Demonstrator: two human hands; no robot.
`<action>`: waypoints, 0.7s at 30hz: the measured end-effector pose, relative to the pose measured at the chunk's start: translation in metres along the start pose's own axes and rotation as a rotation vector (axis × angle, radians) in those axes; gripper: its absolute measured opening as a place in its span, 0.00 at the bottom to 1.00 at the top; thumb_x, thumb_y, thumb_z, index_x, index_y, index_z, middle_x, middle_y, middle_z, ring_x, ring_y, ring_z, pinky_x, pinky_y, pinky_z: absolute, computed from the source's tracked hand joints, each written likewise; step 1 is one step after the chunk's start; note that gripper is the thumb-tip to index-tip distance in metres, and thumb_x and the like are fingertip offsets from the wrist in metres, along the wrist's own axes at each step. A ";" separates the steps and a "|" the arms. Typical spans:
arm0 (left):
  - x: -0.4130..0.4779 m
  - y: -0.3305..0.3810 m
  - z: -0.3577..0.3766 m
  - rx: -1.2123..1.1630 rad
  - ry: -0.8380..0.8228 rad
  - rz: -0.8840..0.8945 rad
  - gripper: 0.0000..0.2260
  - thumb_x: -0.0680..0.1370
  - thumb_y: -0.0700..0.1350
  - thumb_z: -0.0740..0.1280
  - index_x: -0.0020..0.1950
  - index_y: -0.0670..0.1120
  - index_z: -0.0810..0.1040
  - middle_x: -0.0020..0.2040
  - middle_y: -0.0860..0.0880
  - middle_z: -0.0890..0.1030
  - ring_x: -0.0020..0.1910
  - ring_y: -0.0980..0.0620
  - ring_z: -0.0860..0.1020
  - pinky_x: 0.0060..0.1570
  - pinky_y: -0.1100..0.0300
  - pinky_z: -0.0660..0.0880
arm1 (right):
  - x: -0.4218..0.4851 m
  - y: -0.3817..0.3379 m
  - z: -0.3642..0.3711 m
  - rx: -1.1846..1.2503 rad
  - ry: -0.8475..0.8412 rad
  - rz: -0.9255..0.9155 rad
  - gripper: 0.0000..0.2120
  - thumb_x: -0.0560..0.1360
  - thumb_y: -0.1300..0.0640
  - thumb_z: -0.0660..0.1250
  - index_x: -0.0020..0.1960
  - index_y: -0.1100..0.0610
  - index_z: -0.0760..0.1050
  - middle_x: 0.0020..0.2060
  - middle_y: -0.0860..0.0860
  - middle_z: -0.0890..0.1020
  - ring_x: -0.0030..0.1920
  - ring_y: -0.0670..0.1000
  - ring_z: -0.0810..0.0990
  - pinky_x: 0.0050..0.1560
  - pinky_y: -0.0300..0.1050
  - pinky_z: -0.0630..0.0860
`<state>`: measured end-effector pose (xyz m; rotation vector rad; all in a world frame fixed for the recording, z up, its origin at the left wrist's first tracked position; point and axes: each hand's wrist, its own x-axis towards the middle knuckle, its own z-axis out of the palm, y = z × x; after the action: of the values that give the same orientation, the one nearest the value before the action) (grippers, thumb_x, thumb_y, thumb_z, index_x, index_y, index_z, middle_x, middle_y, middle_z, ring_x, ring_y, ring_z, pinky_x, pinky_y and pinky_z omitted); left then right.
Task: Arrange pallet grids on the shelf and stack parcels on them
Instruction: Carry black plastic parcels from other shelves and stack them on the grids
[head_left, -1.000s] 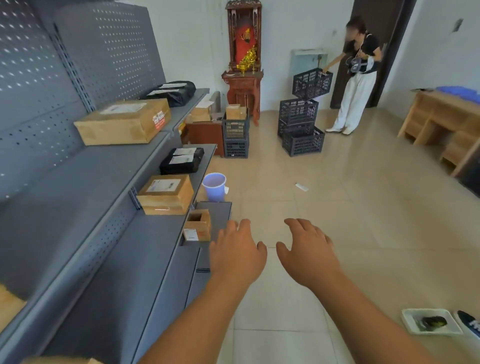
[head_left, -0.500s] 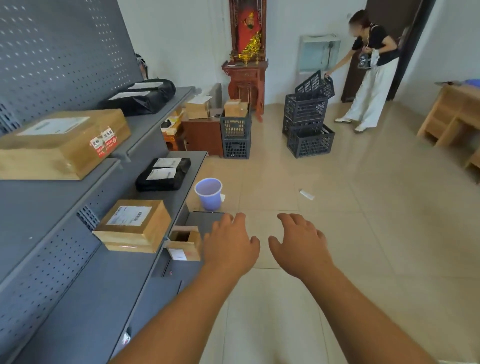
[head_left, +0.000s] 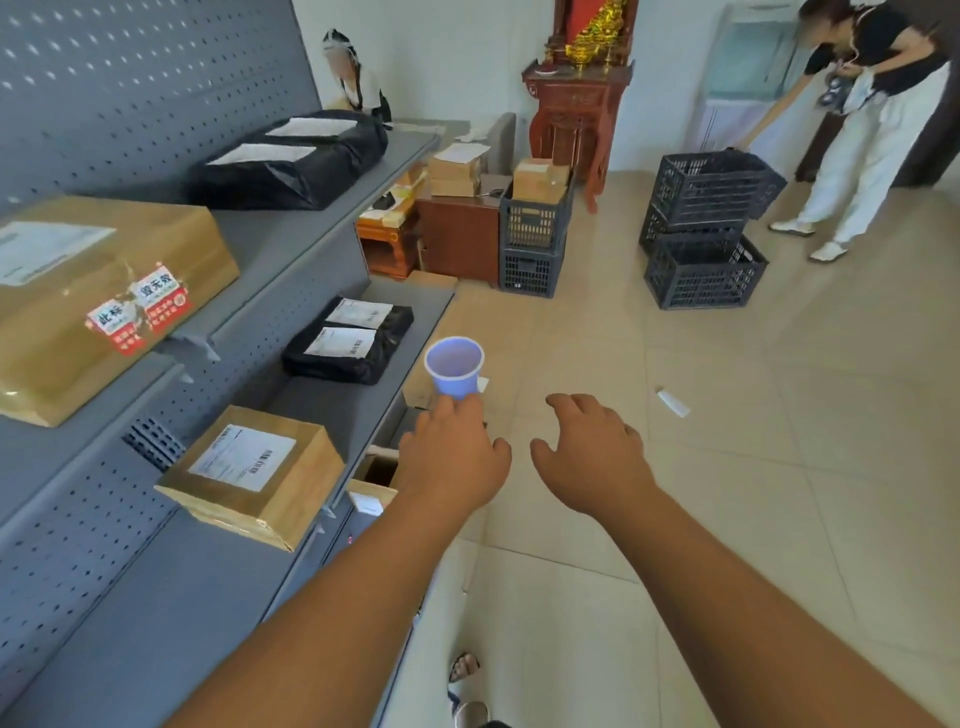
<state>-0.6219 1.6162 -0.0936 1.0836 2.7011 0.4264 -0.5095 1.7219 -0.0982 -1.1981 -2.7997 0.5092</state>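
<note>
Already on the grey shelf (head_left: 322, 244) lie several parcels: a large cardboard box (head_left: 104, 301) and a black bagged parcel (head_left: 291, 166) on the upper level, and two flat black parcels (head_left: 353, 338) and a smaller labelled carton (head_left: 254, 473) on the level below. Black lattice crates (head_left: 706, 228) stand stacked on the tiled floor, well apart from the shelf. The left hand (head_left: 452, 462) and right hand (head_left: 592, 452) reach forward side by side, palms down, fingers loosely spread and holding nothing. A purple cup (head_left: 453, 366) stands just past the left fingertips; whether they touch it cannot be told. A person in white trousers (head_left: 872, 119) bends toward the crates.
</note>
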 end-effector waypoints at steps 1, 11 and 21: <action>0.019 -0.003 0.001 -0.003 -0.001 0.000 0.20 0.78 0.55 0.63 0.68 0.51 0.69 0.65 0.46 0.71 0.65 0.43 0.70 0.60 0.46 0.71 | 0.019 -0.002 0.000 -0.010 -0.004 0.000 0.27 0.79 0.44 0.60 0.76 0.50 0.63 0.72 0.50 0.69 0.70 0.57 0.69 0.68 0.56 0.66; 0.189 -0.025 -0.005 -0.015 -0.041 -0.018 0.20 0.79 0.53 0.63 0.69 0.50 0.69 0.68 0.47 0.71 0.65 0.43 0.71 0.58 0.48 0.71 | 0.181 -0.028 -0.001 -0.019 -0.027 0.030 0.26 0.79 0.44 0.60 0.75 0.50 0.63 0.70 0.51 0.70 0.66 0.57 0.71 0.63 0.55 0.68; 0.307 -0.034 0.007 -0.045 -0.048 -0.192 0.17 0.78 0.52 0.61 0.66 0.50 0.71 0.64 0.46 0.72 0.62 0.41 0.73 0.50 0.50 0.66 | 0.330 -0.038 0.017 -0.043 -0.118 -0.112 0.26 0.79 0.44 0.60 0.75 0.50 0.63 0.69 0.51 0.71 0.66 0.57 0.72 0.61 0.53 0.69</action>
<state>-0.8600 1.8081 -0.1349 0.8023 2.7067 0.4198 -0.7692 1.9279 -0.1283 -1.0427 -2.9710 0.5308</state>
